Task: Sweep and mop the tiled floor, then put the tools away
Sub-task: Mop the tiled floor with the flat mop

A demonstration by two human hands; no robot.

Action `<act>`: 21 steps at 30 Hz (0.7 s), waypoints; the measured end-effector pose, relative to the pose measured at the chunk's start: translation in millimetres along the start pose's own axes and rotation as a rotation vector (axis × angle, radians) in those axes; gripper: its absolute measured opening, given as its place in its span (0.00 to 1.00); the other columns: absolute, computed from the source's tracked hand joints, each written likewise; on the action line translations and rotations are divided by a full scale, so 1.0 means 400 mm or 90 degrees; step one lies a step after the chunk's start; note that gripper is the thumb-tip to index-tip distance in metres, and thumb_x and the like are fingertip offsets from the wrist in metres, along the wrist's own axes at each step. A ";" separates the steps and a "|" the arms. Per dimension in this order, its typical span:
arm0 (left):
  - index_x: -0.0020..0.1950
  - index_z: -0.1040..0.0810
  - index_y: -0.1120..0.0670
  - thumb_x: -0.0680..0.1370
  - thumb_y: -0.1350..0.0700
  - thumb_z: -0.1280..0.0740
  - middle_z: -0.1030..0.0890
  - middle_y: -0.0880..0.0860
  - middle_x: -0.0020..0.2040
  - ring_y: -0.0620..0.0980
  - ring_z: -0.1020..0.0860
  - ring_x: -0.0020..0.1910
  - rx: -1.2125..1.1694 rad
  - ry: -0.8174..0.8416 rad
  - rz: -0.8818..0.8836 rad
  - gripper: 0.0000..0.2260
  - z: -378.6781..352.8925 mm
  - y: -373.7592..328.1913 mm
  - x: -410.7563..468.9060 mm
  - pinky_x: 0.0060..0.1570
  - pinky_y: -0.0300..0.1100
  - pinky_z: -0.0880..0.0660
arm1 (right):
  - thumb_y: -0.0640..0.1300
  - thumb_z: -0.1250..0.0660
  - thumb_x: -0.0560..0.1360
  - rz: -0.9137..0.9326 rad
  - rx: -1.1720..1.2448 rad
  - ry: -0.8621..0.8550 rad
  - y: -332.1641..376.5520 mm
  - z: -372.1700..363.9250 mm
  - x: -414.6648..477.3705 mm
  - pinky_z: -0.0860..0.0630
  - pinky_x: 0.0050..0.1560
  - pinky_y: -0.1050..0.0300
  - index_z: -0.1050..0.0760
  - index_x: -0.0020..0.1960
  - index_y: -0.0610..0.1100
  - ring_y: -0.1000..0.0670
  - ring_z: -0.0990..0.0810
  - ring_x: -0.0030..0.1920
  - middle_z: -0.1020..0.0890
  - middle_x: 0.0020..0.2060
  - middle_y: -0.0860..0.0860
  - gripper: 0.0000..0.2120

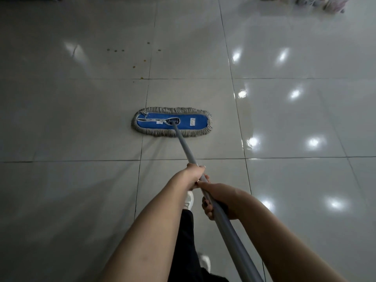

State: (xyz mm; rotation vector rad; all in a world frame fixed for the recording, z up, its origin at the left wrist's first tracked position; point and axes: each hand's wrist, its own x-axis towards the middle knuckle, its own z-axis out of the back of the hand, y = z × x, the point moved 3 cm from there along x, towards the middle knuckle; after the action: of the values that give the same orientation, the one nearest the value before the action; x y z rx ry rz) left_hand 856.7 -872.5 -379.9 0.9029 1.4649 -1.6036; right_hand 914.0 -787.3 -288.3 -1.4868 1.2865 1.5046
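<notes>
Left hand [193, 177] and right hand [220, 200] have fingers clamped round the mop handle [184, 146], the mop head [173, 122] flat on the tiled floor [81, 123], brown specks [116, 50] at its 11 o'clock.

The one camera sits on my head, wide-angled, looking forward and down, my left hand [192, 176] and right hand [220, 200] near, the mop head [173, 122] farther off on the tiled floor [81, 119].
</notes>
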 end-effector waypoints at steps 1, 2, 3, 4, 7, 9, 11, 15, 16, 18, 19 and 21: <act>0.62 0.33 0.59 0.82 0.55 0.43 0.26 0.54 0.33 0.47 0.26 0.27 0.009 -0.014 0.003 0.11 -0.004 0.058 -0.033 0.15 0.30 0.33 | 0.58 0.39 0.78 -0.002 -0.009 -0.004 -0.060 -0.015 -0.013 0.30 0.21 0.64 0.33 0.36 0.41 0.53 0.31 0.19 0.31 0.23 0.49 0.22; 0.63 0.33 0.60 0.82 0.55 0.43 0.26 0.54 0.34 0.47 0.26 0.27 0.017 -0.015 0.006 0.13 -0.003 0.084 -0.045 0.15 0.30 0.33 | 0.58 0.39 0.78 -0.003 -0.018 0.001 -0.086 -0.022 -0.016 0.30 0.21 0.64 0.33 0.36 0.41 0.53 0.32 0.19 0.31 0.24 0.49 0.22; 0.64 0.33 0.61 0.82 0.55 0.43 0.25 0.54 0.34 0.47 0.26 0.27 0.012 -0.007 0.008 0.14 -0.005 0.115 -0.058 0.15 0.30 0.33 | 0.58 0.40 0.78 -0.003 -0.019 0.007 -0.119 -0.030 -0.018 0.30 0.21 0.64 0.33 0.37 0.41 0.53 0.32 0.19 0.31 0.24 0.49 0.22; 0.64 0.32 0.61 0.82 0.55 0.43 0.26 0.54 0.33 0.47 0.27 0.27 0.010 -0.008 0.006 0.13 -0.009 0.146 -0.077 0.15 0.30 0.33 | 0.58 0.40 0.78 0.000 -0.024 0.003 -0.152 -0.040 -0.028 0.30 0.21 0.65 0.33 0.37 0.41 0.53 0.32 0.19 0.31 0.24 0.49 0.22; 0.57 0.34 0.59 0.82 0.56 0.43 0.27 0.55 0.33 0.48 0.27 0.28 -0.040 -0.012 0.014 0.07 -0.011 0.233 -0.133 0.15 0.31 0.32 | 0.58 0.40 0.78 0.000 -0.035 0.007 -0.237 -0.073 -0.062 0.30 0.21 0.65 0.34 0.34 0.41 0.54 0.32 0.18 0.31 0.23 0.49 0.23; 0.56 0.35 0.59 0.82 0.57 0.43 0.27 0.55 0.33 0.48 0.27 0.28 -0.064 -0.009 0.025 0.06 -0.003 0.287 -0.160 0.15 0.32 0.31 | 0.58 0.40 0.78 -0.012 -0.046 0.010 -0.282 -0.096 -0.082 0.30 0.21 0.65 0.34 0.34 0.41 0.53 0.32 0.18 0.31 0.23 0.49 0.23; 0.57 0.35 0.58 0.82 0.57 0.43 0.27 0.55 0.34 0.48 0.27 0.29 -0.077 -0.006 0.028 0.07 -0.002 0.313 -0.169 0.15 0.32 0.31 | 0.58 0.40 0.78 -0.021 -0.050 0.015 -0.304 -0.104 -0.090 0.30 0.21 0.65 0.34 0.34 0.41 0.53 0.32 0.17 0.31 0.23 0.49 0.23; 0.61 0.34 0.58 0.82 0.56 0.42 0.27 0.53 0.35 0.46 0.26 0.29 -0.087 -0.001 0.036 0.10 0.020 0.330 -0.176 0.16 0.33 0.30 | 0.59 0.40 0.78 -0.023 -0.054 0.005 -0.308 -0.131 -0.096 0.30 0.20 0.66 0.34 0.35 0.41 0.54 0.32 0.17 0.31 0.23 0.49 0.23; 0.63 0.34 0.59 0.82 0.56 0.42 0.27 0.53 0.36 0.46 0.25 0.29 -0.086 0.002 0.038 0.12 0.030 0.326 -0.171 0.16 0.33 0.30 | 0.60 0.41 0.78 -0.022 -0.052 0.000 -0.301 -0.139 -0.091 0.30 0.20 0.66 0.34 0.35 0.41 0.54 0.32 0.17 0.31 0.22 0.49 0.24; 0.62 0.34 0.58 0.82 0.56 0.42 0.27 0.53 0.36 0.46 0.26 0.30 -0.093 0.001 0.032 0.11 0.048 0.308 -0.160 0.16 0.33 0.29 | 0.61 0.41 0.77 -0.024 -0.047 0.001 -0.278 -0.150 -0.081 0.30 0.21 0.66 0.33 0.35 0.41 0.53 0.32 0.17 0.31 0.22 0.49 0.25; 0.60 0.35 0.57 0.82 0.56 0.42 0.27 0.53 0.36 0.46 0.26 0.30 -0.099 -0.002 0.029 0.09 0.058 0.297 -0.154 0.17 0.34 0.28 | 0.62 0.41 0.77 -0.028 -0.047 0.002 -0.265 -0.155 -0.075 0.30 0.21 0.66 0.33 0.35 0.41 0.53 0.32 0.17 0.31 0.22 0.49 0.25; 0.59 0.37 0.55 0.81 0.56 0.41 0.28 0.53 0.37 0.46 0.26 0.30 -0.116 0.008 0.037 0.09 0.073 0.278 -0.149 0.22 0.37 0.25 | 0.63 0.42 0.77 -0.034 -0.045 0.004 -0.242 -0.161 -0.067 0.30 0.21 0.66 0.33 0.34 0.41 0.53 0.31 0.17 0.30 0.21 0.48 0.26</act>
State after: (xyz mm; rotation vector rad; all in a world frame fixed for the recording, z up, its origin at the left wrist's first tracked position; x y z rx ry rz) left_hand 982.6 -901.9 -374.7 0.8448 1.5516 -1.3983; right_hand 1029.4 -813.2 -272.8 -1.5599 1.1984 1.5252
